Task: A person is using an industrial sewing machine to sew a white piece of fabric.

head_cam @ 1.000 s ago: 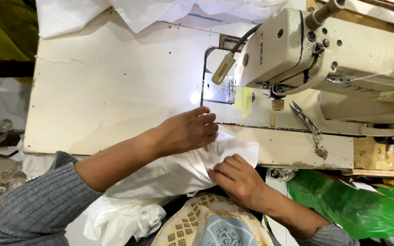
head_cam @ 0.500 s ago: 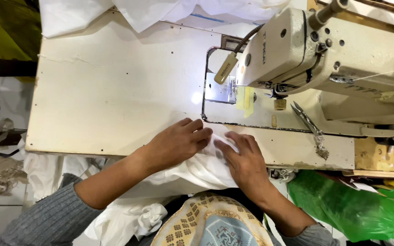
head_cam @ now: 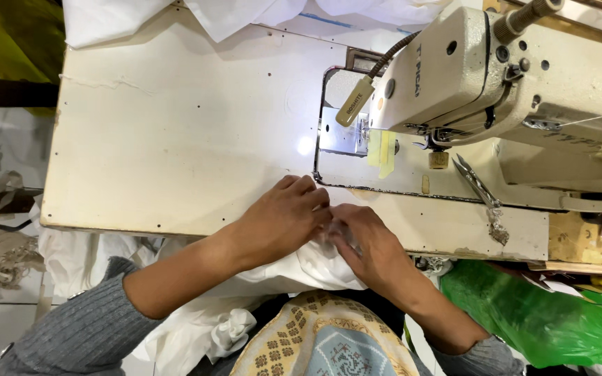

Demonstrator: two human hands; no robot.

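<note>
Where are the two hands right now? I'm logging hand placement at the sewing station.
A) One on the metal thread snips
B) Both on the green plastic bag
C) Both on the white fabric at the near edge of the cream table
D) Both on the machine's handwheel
C: the left hand and right hand press side by side on the white fabric at the near edge of the cream table, apart from the metal thread snips and green plastic bag.

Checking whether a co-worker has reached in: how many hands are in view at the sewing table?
2. The left hand and right hand meet fingertip to fingertip on the white cloth at the table's near edge, below the sewing machine. No others show.
</note>
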